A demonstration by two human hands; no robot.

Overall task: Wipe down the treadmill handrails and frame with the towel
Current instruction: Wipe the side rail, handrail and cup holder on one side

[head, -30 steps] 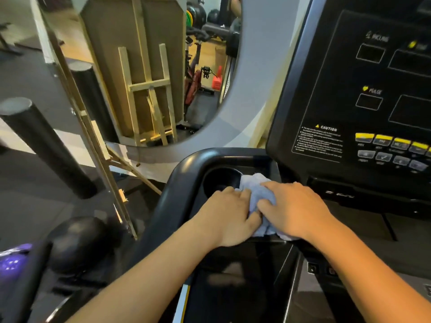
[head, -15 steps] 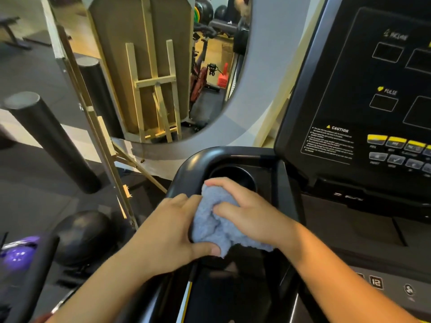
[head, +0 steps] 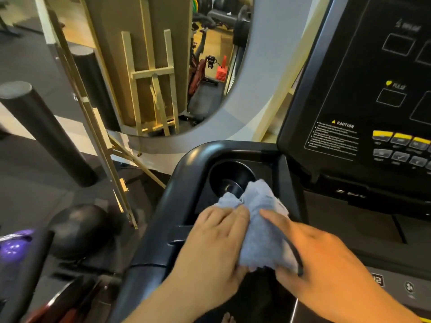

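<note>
Two bare hands hold a small blue towel (head: 258,229) on the near left corner of the treadmill. The towel is bunched up. It sits on the black tray just near the round cup holder (head: 231,176), and its far tip hangs over the edge of that hole.

The left hand (head: 217,250) is on the left side of the towel. Its fingers are close together and lie on the cloth, and its thumb touches the near edge, so the towel is pinched between them. The right hand (head: 319,259) is on the right side. One finger reaches out across the top of the towel, and the thumb is tucked under the near edge, so this hand grips the cloth too. The right hand is a bit blurry.

The black handrail (head: 172,206) bends around the left side of the tray, just beside the left hand. The big black console (head: 363,89) stands on the far right, with yellow and grey buttons (head: 401,145).

Far behind the rail is a big round mirror (head: 163,66). A black foam roller (head: 46,131) leans on the left. Near it on the floor are a black ball (head: 81,227) and a purple ball (head: 14,248).
</note>
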